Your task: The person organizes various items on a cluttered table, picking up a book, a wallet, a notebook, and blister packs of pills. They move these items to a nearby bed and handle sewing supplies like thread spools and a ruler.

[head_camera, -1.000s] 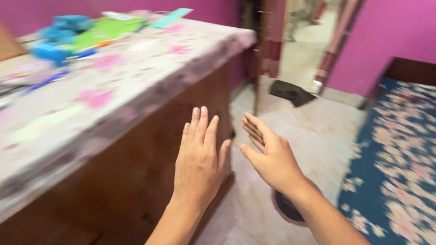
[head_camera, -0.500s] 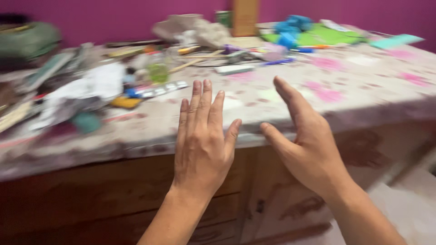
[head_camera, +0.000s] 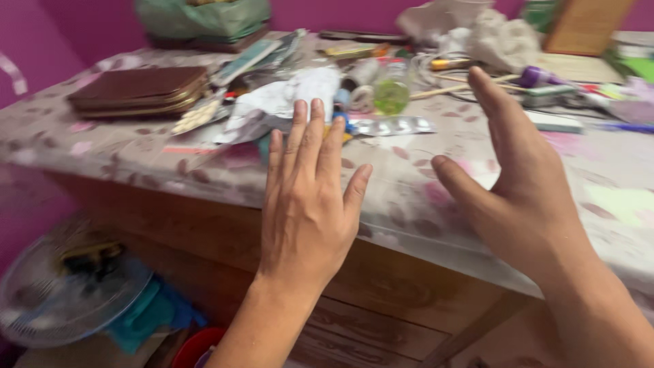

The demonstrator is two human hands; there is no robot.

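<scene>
My left hand [head_camera: 306,204] is raised flat, fingers together and pointing up, in front of the edge of a wooden table [head_camera: 381,286] covered with a flowered cloth [head_camera: 122,150]. It holds nothing. My right hand [head_camera: 518,184] is held up edge-on with the thumb spread, over the right part of the table top, and is empty too. Just beyond my left fingertips lie crumpled white paper [head_camera: 286,102], a silver blister strip [head_camera: 392,126] and a small clear bottle with green liquid [head_camera: 392,88].
A brown wallet-like case [head_camera: 139,88] lies at the table's left. A green bag [head_camera: 204,17] sits at the back. Pens, a purple-capped marker [head_camera: 538,75] and white cloth [head_camera: 490,37] crowd the back right. A fan [head_camera: 68,286] stands on the floor below left.
The view has swung left, from the doorway and floor to the table's cluttered left side. Both hands stay raised and empty, now closer to the table.
</scene>
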